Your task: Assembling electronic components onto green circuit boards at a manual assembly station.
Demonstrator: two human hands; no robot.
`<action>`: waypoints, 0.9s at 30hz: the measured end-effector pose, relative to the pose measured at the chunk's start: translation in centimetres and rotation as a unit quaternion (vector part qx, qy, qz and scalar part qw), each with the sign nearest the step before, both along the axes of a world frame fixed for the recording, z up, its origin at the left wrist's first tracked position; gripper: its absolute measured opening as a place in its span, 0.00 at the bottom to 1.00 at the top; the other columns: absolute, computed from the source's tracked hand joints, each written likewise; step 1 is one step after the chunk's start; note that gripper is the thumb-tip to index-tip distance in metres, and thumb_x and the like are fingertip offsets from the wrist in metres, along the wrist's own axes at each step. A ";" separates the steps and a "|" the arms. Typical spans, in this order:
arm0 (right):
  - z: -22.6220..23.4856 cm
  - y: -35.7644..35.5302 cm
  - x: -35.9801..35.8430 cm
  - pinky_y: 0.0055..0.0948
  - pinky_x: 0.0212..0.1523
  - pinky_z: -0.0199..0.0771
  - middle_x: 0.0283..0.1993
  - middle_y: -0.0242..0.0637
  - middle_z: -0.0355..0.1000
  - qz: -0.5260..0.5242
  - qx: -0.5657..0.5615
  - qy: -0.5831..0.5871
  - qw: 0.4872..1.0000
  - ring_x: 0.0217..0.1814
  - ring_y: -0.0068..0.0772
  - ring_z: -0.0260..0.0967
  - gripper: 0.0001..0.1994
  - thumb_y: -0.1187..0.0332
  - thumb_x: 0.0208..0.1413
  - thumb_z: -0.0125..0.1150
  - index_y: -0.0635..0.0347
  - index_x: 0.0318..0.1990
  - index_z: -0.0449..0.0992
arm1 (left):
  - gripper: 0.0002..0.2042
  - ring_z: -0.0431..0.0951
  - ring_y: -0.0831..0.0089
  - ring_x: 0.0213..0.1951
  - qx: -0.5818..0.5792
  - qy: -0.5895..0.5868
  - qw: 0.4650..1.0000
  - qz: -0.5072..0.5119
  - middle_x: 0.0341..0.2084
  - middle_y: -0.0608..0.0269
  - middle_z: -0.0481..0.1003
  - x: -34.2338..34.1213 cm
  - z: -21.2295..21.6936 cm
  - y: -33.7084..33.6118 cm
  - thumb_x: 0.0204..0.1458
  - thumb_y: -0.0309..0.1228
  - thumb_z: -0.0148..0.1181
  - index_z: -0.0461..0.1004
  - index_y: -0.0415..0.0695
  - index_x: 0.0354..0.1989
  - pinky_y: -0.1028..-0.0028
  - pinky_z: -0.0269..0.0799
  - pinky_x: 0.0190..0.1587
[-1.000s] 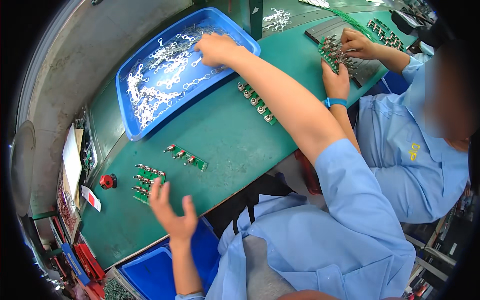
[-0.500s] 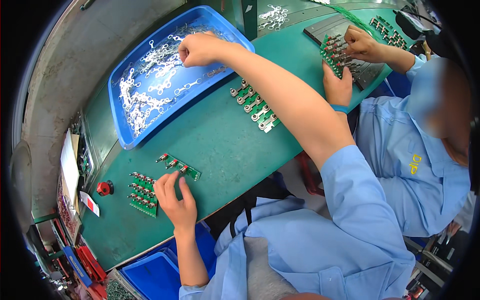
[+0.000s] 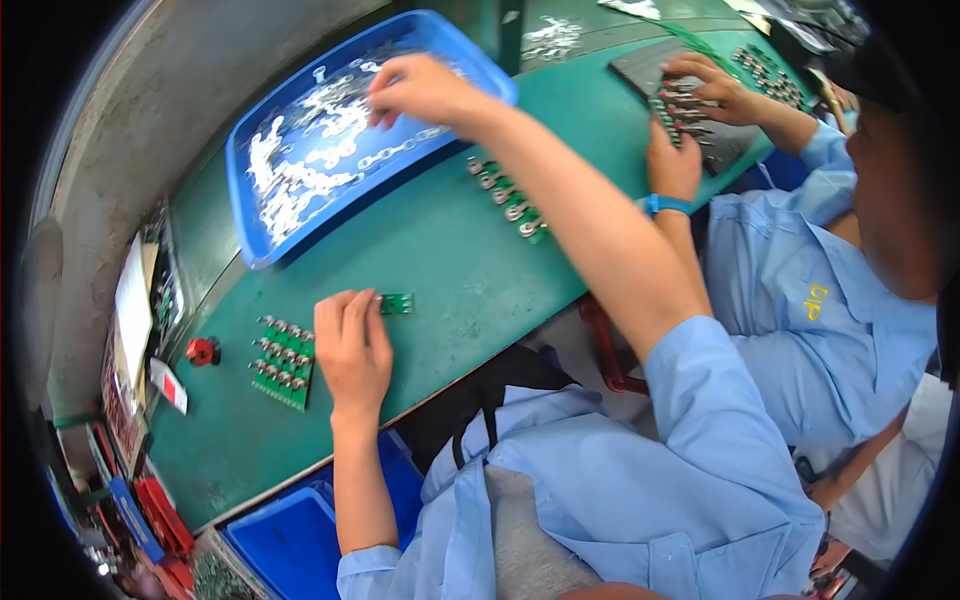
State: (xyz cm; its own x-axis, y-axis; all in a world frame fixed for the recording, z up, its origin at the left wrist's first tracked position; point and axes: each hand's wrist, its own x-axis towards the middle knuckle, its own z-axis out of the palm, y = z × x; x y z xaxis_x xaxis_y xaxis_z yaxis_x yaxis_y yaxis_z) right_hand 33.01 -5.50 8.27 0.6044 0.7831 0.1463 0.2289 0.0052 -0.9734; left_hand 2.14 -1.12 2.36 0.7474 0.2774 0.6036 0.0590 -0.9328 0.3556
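Toward nine o'clock on the green table (image 3: 450, 300), a white card with a red patch (image 3: 168, 385) lies near a small round red-and-black object (image 3: 203, 351). Next, between eight and nine o'clock, comes a block of green circuit boards (image 3: 283, 362), studded with silvery barrel-shaped connectors standing in slanting rows, three across, with touches of red at their bases.

Just beside it, the left hand (image 3: 354, 335) reaches over a narrow green board (image 3: 397, 303). Only the bare right end, flat and pale-speckled, shows past the fingers, toward two o'clock from the palm. That grip is bent, with the fingers near together; whether it has hold of the board is hidden.

At eleven o'clock, a blue tray (image 3: 335, 208) holds heaped bright metal pieces (image 3: 290, 190), flat and ring-ended, some linked in a chain. The right hand (image 3: 425, 95) hangs above it between eleven and twelve, fingers curled toward the thumb; the blur leaves me unable to tell whether that grip pinches a piece.

Toward half past twelve, more green boards (image 3: 510, 200) with round metal fittings lie partly behind the right forearm. Between one and two, a co-worker's hands (image 3: 676, 165) hold another connector-studded board (image 3: 672, 105).
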 end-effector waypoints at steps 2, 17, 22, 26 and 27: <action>-0.2 0.2 -2.1 0.24 0.36 0.78 0.31 0.42 0.82 0.015 -0.008 0.019 1.000 0.32 0.29 0.79 0.06 0.71 0.58 0.61 0.64 0.40 0.77 | 0.12 0.74 0.61 0.37 0.009 -0.007 1.000 0.012 0.39 0.58 0.76 -0.4 -0.2 0.0 0.50 0.16 0.66 0.79 0.40 0.43 0.64 0.72 0.43; -1.4 -6.7 -15.9 0.32 0.31 0.70 0.26 0.34 0.75 0.025 0.071 -0.036 0.997 0.27 0.32 0.70 0.02 0.72 0.58 0.59 0.57 0.37 0.75 | 0.10 0.77 0.65 0.42 -0.225 -0.060 0.972 0.028 0.44 0.57 0.77 -1.3 1.1 -4.2 0.63 0.25 0.59 0.76 0.38 0.51 0.68 0.73 0.51; -3.6 -8.2 -19.9 0.32 0.44 0.74 0.33 0.31 0.77 -0.081 0.197 -0.358 0.909 0.30 0.35 0.69 0.07 0.77 0.50 0.69 0.58 0.37 0.80 | 0.12 0.77 0.71 0.48 -0.657 -0.177 0.731 -0.053 0.48 0.52 0.77 -2.5 2.9 -6.0 0.72 0.30 0.49 0.72 0.35 0.55 0.74 0.73 0.53; -5.6 -10.2 -22.5 0.34 0.46 0.74 0.34 0.30 0.77 -0.048 0.207 -0.388 0.897 0.30 0.33 0.68 0.10 0.78 0.47 0.70 0.57 0.38 0.81 | 0.10 0.77 0.72 0.47 -0.681 -0.155 0.716 -0.010 0.47 0.52 0.77 -5.4 2.4 -7.4 0.71 0.28 0.52 0.72 0.36 0.54 0.74 0.73 0.52; -6.4 -10.7 -23.3 0.34 0.47 0.74 0.34 0.29 0.77 -0.056 0.192 -0.396 0.896 0.29 0.32 0.67 0.10 0.78 0.47 0.69 0.57 0.38 0.81 | 0.09 0.78 0.71 0.48 -0.693 -0.143 0.706 -0.005 0.47 0.52 0.77 -5.7 2.3 -7.7 0.70 0.27 0.52 0.72 0.36 0.54 0.74 0.74 0.53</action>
State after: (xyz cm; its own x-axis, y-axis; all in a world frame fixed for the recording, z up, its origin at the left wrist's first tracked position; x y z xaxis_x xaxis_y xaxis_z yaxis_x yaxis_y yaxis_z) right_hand 9.75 -16.17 1.91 0.2629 0.5247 0.8097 0.8675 0.2387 -0.4364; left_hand -3.55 -8.87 4.68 0.6558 0.7458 -0.1166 -0.2048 0.3245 0.9234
